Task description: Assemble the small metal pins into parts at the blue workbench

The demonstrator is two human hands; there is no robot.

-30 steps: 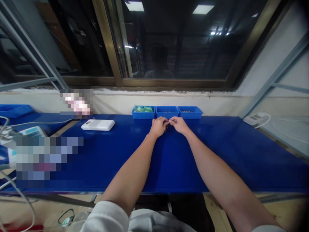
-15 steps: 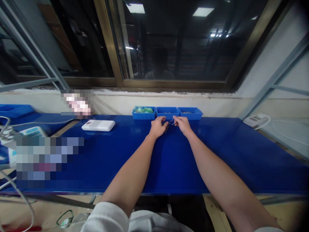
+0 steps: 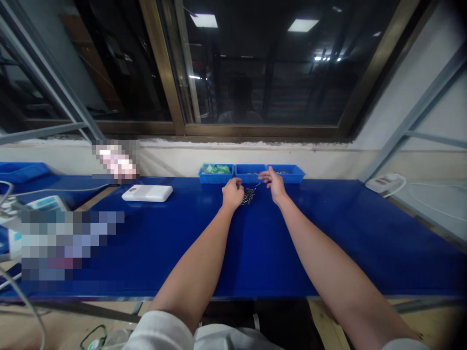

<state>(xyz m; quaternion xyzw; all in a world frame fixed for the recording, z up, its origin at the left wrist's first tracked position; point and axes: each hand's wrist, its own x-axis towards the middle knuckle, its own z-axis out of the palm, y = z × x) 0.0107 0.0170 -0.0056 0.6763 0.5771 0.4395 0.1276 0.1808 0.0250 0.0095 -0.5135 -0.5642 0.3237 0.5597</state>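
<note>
Now the hands have been parted, and the pile of small metal pins (image 3: 248, 196) is left more exposed on the blue table (image 3: 178, 223), the middle bin (image 3: 248, 170) at its 12 o'clock. The left hand (image 3: 232, 194) is curled at 9 o'clock — any grasp cannot be confirmed — while the right hand (image 3: 275, 186) is opened loosely at 2 o'clock.

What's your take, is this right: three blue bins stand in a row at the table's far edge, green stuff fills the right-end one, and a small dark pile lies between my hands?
Not quite: the head view shows the green stuff in the left-end bin. The rest stands, the row and the small dark pile included.
</note>
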